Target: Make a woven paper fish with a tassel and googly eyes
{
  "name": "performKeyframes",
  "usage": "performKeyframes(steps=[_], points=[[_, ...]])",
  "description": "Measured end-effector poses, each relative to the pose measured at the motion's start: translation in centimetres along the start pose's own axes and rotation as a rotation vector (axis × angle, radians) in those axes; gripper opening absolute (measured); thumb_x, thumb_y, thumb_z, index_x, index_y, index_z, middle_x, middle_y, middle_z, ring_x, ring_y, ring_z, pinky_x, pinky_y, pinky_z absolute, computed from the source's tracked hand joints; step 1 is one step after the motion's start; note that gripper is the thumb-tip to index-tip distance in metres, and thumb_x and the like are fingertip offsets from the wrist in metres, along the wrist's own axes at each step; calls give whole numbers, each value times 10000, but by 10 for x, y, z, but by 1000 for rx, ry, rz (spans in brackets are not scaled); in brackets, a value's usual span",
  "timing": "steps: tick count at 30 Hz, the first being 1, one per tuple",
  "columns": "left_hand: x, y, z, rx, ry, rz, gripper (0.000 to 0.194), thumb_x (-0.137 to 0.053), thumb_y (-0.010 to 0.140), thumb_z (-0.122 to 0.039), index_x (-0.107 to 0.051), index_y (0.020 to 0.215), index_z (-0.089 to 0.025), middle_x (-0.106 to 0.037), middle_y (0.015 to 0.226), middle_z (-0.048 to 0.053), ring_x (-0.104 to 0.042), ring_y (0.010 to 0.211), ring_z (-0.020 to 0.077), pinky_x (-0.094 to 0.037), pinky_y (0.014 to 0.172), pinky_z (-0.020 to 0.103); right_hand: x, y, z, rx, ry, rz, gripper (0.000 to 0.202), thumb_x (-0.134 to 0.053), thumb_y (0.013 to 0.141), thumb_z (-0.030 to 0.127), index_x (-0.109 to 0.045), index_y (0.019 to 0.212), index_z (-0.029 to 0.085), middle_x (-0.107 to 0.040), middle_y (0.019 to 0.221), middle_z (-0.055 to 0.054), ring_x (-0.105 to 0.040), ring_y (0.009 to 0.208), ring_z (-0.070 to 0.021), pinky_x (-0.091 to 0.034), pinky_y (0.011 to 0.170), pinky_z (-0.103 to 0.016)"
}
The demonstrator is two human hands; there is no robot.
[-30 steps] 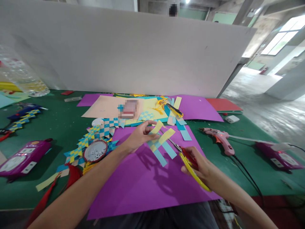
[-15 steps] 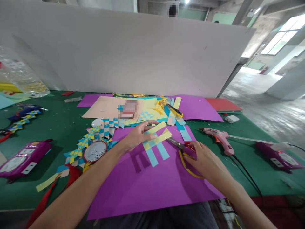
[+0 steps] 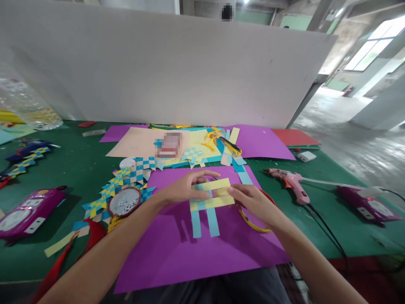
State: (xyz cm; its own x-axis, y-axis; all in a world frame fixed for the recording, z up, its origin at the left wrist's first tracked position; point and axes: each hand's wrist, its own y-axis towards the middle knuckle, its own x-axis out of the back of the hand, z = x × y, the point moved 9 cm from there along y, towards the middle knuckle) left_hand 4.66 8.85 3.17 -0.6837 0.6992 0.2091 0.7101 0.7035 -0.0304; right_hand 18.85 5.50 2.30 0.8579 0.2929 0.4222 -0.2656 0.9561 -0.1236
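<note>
A small weave of yellow and light blue paper strips (image 3: 200,205) is held above a large purple sheet (image 3: 202,253). My left hand (image 3: 190,185) pinches its upper left part between thumb and fingers. My right hand (image 3: 248,198) grips the right ends of the yellow strips with thumb and fingertip. Two light blue strip ends hang down towards me. Beneath my right hand lie scissors with a red and yellow handle (image 3: 255,226), mostly covered by the hand.
To the right are a pink glue gun (image 3: 294,184) and a purple power strip (image 3: 367,204). A white-filled round dish (image 3: 124,202), checkered woven strips (image 3: 103,196) and another purple power strip (image 3: 30,213) sit left. A yellow cutter (image 3: 230,145) lies behind.
My right hand has let go of the scissors, moved left and taken hold of the yellow strips. The weave has turned so its blue ends point more straight down.
</note>
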Motion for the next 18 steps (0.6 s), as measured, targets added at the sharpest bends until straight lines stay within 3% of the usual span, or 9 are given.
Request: performKeyframes(steps=[5, 13, 18], points=[[-3, 2, -3, -28, -21, 10, 560, -731, 743, -355, -577, 1273, -267, -620, 1103, 80, -583, 955, 218, -472, 725, 272, 1, 4, -1, -20, 130, -59, 397, -564, 831, 553, -555, 687, 183, -404, 576, 46, -367, 531, -90, -262, 486, -241], [-5, 1, 4, 6, -87, 32, 608, -734, 755, -337, -525, 1321, -258, -645, 1097, 96, -611, 959, 233, -482, 727, 299, 18, 5, 1, 10, 262, -193, 341, -612, 829, 485, -601, 679, 179, -536, 636, 14, -455, 573, -100, -343, 539, -247], [-5, 1, 8, 16, -93, 33, 599, -729, 768, -337, -514, 1324, -275, -628, 1160, 94, -597, 1001, 230, -478, 749, 299, 18, 4, -3, -7, 286, -204, 328, -625, 826, 474, -612, 682, 180, -546, 623, 11, -449, 559, -97, -327, 513, -243]])
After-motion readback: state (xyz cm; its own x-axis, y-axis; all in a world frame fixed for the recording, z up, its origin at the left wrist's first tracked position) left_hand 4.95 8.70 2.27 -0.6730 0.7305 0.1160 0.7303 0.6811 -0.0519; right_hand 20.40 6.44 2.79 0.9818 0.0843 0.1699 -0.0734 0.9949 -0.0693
